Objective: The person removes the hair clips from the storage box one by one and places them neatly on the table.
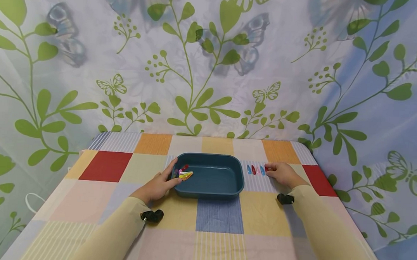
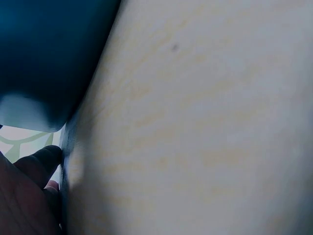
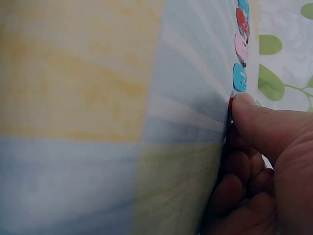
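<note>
A dark teal plastic tray (image 1: 209,194) stands in the middle of the cloth. At its left end my left hand (image 1: 157,186) rests with spread fingers along the side, the thumb by the rim. Several snap hair clips, such as a yellow clip (image 1: 185,174) and a red clip (image 1: 186,166), lie in the tray's left part. To the right of the tray, my right hand (image 1: 283,174) pinches a red hair clip (image 3: 231,106) at the end of a row. Blue clips (image 3: 239,77), a pink clip (image 3: 240,46) and another red clip (image 1: 253,170) make up the row.
A patchwork-patterned cloth (image 1: 168,244) covers the table. Behind it hangs a curtain (image 1: 210,87) with leaves and butterflies. A white cable (image 1: 30,203) loops at the left edge. Small black devices (image 1: 152,216) sit at both wrists.
</note>
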Action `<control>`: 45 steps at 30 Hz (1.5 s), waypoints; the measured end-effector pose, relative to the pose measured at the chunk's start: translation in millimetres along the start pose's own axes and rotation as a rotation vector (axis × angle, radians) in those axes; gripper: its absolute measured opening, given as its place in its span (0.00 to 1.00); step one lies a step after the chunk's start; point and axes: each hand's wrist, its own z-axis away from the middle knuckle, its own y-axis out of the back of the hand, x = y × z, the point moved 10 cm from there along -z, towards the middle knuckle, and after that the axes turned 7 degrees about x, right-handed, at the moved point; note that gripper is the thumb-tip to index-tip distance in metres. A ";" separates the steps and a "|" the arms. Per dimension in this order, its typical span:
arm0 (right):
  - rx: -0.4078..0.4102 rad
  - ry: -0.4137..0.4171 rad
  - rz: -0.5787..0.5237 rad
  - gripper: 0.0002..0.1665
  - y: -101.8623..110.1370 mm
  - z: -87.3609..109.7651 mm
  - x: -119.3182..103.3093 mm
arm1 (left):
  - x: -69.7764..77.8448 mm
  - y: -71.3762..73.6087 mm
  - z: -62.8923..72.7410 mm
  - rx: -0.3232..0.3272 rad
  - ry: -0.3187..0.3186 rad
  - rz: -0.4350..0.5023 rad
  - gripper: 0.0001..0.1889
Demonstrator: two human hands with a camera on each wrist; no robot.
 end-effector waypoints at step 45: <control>0.010 0.022 -0.040 0.30 -1.8 1.9 6.7 | -1.2 -0.2 0.3 0.003 0.031 0.007 0.44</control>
